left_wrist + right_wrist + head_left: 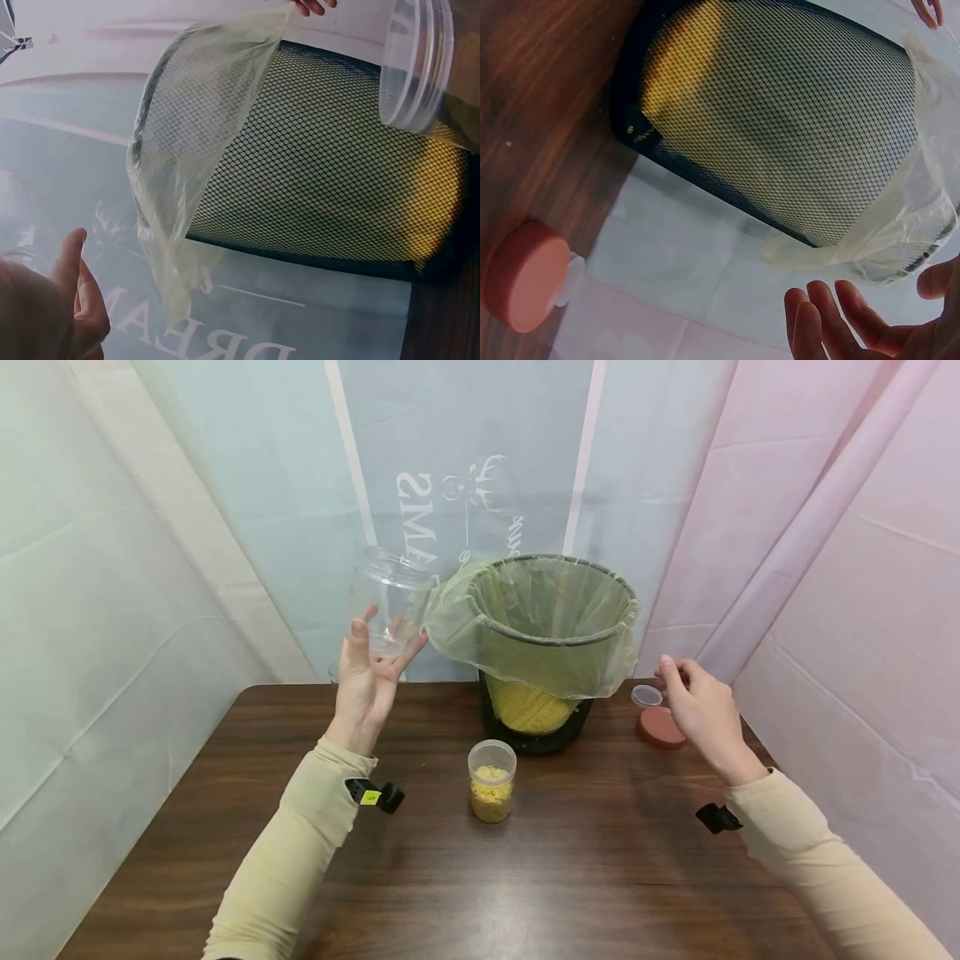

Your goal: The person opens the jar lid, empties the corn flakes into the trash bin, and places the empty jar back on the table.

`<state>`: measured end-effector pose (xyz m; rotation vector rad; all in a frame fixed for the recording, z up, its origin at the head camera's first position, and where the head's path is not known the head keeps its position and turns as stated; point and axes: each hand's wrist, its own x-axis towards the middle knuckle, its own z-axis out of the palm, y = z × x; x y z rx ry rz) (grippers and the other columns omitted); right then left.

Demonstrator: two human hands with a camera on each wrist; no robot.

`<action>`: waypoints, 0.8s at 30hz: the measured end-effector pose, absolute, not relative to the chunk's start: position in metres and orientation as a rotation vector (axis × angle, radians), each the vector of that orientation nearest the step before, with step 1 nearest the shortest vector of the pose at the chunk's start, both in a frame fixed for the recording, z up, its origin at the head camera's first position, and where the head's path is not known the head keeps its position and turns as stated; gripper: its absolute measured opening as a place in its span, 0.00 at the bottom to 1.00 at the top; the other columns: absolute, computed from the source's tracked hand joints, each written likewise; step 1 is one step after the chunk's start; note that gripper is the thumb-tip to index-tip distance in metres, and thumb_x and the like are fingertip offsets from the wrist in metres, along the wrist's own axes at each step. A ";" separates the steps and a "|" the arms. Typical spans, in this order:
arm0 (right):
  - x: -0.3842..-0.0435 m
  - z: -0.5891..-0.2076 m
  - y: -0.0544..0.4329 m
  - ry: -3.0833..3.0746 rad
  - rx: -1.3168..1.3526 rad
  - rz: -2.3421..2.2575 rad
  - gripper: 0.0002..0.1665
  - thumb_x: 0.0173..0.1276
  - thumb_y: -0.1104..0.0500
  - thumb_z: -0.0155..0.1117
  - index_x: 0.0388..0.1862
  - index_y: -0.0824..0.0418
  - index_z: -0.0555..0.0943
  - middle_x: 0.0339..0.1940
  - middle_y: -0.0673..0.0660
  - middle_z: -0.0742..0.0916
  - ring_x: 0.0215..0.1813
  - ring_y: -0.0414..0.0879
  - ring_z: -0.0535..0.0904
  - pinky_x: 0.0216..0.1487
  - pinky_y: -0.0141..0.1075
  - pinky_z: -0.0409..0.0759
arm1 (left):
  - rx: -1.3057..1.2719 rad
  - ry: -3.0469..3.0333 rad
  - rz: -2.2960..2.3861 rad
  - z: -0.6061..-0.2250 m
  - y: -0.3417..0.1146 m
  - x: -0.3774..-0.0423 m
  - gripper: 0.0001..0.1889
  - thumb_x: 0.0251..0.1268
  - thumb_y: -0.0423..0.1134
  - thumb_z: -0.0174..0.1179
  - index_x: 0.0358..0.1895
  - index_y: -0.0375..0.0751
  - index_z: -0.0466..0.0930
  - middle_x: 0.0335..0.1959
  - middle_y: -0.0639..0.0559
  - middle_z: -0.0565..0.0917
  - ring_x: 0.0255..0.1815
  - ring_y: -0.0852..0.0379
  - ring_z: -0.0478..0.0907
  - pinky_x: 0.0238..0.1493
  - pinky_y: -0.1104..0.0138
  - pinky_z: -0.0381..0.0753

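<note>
My left hand point(367, 689) holds up an empty clear plastic jar point(392, 597) by its lower part, left of the bin. The jar's threaded mouth is uppermost and tips slightly. In the left wrist view, the left hand point(52, 307) shows at the lower left, with only a faint part of the jar in frame. My right hand point(701, 710) hovers over the table's right side, fingers loosely curled with nothing in them. Beneath it lie a reddish-brown lid point(660, 727) and a small clear disc point(647, 695). Between the hands stands a black mesh bin point(780, 112) lined with a thin, pale yellow-green bag point(555, 668).
A clear jar point(492, 785) partly filled with yellow flakes stands uncapped in front of the bin. Something yellow point(528, 706) shows through the lower mesh. Behind the brown wooden table point(420, 877) hang pale curtains point(247, 468). A clear rim point(333, 672) shows behind the left hand.
</note>
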<state>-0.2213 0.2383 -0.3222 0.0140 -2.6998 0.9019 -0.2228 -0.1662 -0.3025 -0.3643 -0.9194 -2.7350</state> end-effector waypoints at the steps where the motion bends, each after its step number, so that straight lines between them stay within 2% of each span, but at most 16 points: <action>1: -0.221 -0.324 0.238 -2.705 0.008 0.898 0.38 0.72 0.31 0.30 0.50 0.57 0.78 0.42 0.61 0.87 0.45 0.57 0.82 0.43 0.52 0.72 | -0.369 -0.915 -2.737 -0.303 -0.167 -0.223 0.53 0.42 0.53 0.73 0.71 0.42 0.51 0.74 0.31 0.43 0.72 0.37 0.55 0.53 0.52 0.78; 6: -0.219 -0.330 0.240 -2.724 -0.019 0.876 0.39 0.71 0.30 0.29 0.49 0.56 0.77 0.41 0.61 0.87 0.45 0.57 0.80 0.41 0.53 0.72 | -0.372 -0.903 -2.730 -0.307 -0.168 -0.222 0.44 0.43 0.50 0.74 0.62 0.42 0.59 0.71 0.34 0.52 0.70 0.40 0.59 0.53 0.50 0.78; 11: -0.218 -0.331 0.241 -2.734 -0.026 0.872 0.40 0.70 0.29 0.28 0.49 0.56 0.76 0.45 0.62 0.85 0.47 0.59 0.79 0.41 0.55 0.71 | -0.394 -0.918 -2.706 -0.309 -0.171 -0.222 0.35 0.46 0.46 0.74 0.55 0.42 0.64 0.64 0.37 0.61 0.68 0.36 0.62 0.54 0.48 0.77; 17: -0.215 -0.334 0.245 -2.746 -0.012 0.832 0.40 0.71 0.31 0.28 0.54 0.59 0.75 0.49 0.64 0.82 0.51 0.65 0.76 0.41 0.58 0.71 | -0.435 -0.934 -2.704 -0.314 -0.176 -0.221 0.27 0.53 0.42 0.70 0.53 0.42 0.67 0.65 0.38 0.60 0.67 0.35 0.63 0.56 0.47 0.75; 19: -0.215 -0.336 0.246 -2.753 0.001 0.813 0.40 0.72 0.32 0.29 0.56 0.60 0.74 0.51 0.65 0.82 0.52 0.67 0.75 0.41 0.60 0.71 | -0.455 -0.945 -2.702 -0.315 -0.178 -0.220 0.28 0.55 0.39 0.69 0.56 0.42 0.66 0.69 0.40 0.57 0.69 0.35 0.60 0.56 0.46 0.75; 24: -0.214 -0.343 0.249 -2.765 0.063 0.772 0.39 0.73 0.33 0.30 0.58 0.62 0.73 0.52 0.66 0.80 0.54 0.67 0.74 0.40 0.60 0.71 | -0.470 -0.972 -2.734 -0.318 -0.182 -0.216 0.39 0.53 0.34 0.69 0.67 0.39 0.59 0.69 0.35 0.55 0.67 0.34 0.62 0.56 0.48 0.76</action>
